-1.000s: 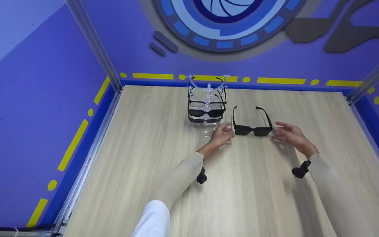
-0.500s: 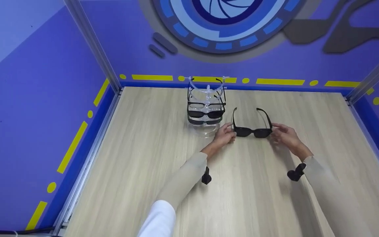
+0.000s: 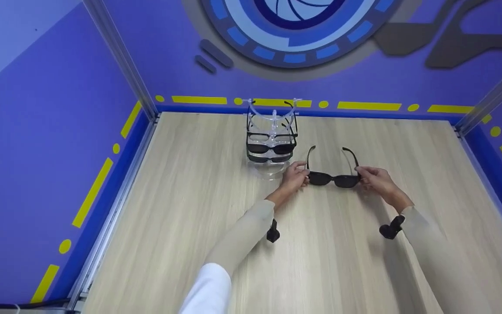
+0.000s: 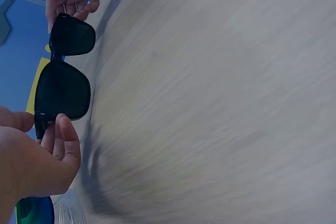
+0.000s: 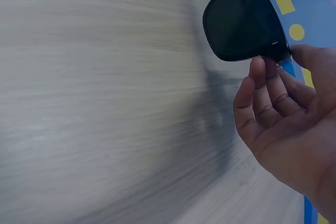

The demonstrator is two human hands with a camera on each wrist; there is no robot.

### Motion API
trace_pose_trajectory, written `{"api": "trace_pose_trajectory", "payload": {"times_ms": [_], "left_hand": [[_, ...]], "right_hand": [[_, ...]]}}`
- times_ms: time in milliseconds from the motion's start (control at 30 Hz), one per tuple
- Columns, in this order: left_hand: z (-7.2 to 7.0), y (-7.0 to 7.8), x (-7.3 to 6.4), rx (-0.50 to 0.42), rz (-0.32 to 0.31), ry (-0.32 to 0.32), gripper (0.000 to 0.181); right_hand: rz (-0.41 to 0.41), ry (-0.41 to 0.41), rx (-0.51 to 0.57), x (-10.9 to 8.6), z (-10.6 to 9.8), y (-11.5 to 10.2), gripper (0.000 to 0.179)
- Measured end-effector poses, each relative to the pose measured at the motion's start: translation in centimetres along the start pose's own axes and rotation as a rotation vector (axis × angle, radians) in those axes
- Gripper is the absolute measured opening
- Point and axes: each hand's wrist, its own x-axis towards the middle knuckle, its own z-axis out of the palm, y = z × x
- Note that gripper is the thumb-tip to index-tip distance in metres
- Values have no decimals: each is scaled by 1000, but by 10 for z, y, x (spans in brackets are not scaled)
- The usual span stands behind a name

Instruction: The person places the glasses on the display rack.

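Between my two hands is a pair of black sunglasses (image 3: 345, 181), temples unfolded and pointing to the back. My left hand (image 3: 294, 176) pinches the frame's left corner, by the hinge. At the opposite corner my right hand (image 3: 379, 181) pinches the frame between thumb and fingers. Both dark lenses show in the left wrist view, where the sunglasses (image 4: 63, 90) appear raised off the table, with a shadow beside them. The right wrist view has one lens in full, and fingertips (image 5: 257, 66) at its lower corner.
Just left of the sunglasses stands a clear display stand (image 3: 274, 117) bearing several glasses (image 3: 269, 149) one above another. The wood-grain table (image 3: 181, 196) ends at a blue back wall (image 3: 364, 91) and blue side walls with metal posts.
The right hand has moved left onto the frame, and the left hand has closed on its corner. The sunglasses have shifted slightly toward me and tilted.
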Motion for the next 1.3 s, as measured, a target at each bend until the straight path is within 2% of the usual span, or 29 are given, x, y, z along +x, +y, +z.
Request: {"api": "trace_pose_trajectory", "payload": {"times_ms": [133, 267, 500, 700, 800, 867, 933, 1100, 1300], "left_hand": [[0, 1, -2, 13, -3, -7, 37], [0, 3, -4, 35, -17, -7, 38], [-1, 6, -7, 2, -25, 1, 41], [-7, 5, -10, 77, -16, -2, 42], [-12, 4, -13, 41, -22, 4, 42], [-14, 4, -15, 7, -18, 4, 43], [-15, 6, -16, -11, -6, -5, 42], [-15, 10, -18, 34, 27, -36, 39], [-15, 17, -22, -23, 23, -62, 43]], "right_hand": [[-8, -4, 10, -2, -1, 1, 62], [-1, -3, 71, -4, -2, 4, 59], [-4, -22, 179, -9, -3, 2, 56], [-46, -65, 268, -15, 1, -3, 46], [-55, -92, 289, -17, 4, -3, 32], [-52, -99, 296, -18, 4, -4, 29], [-53, -102, 280, -19, 3, -5, 38], [-55, -120, 227, -23, -5, -6, 62], [-88, -149, 190, -30, -12, -8, 59]]}}
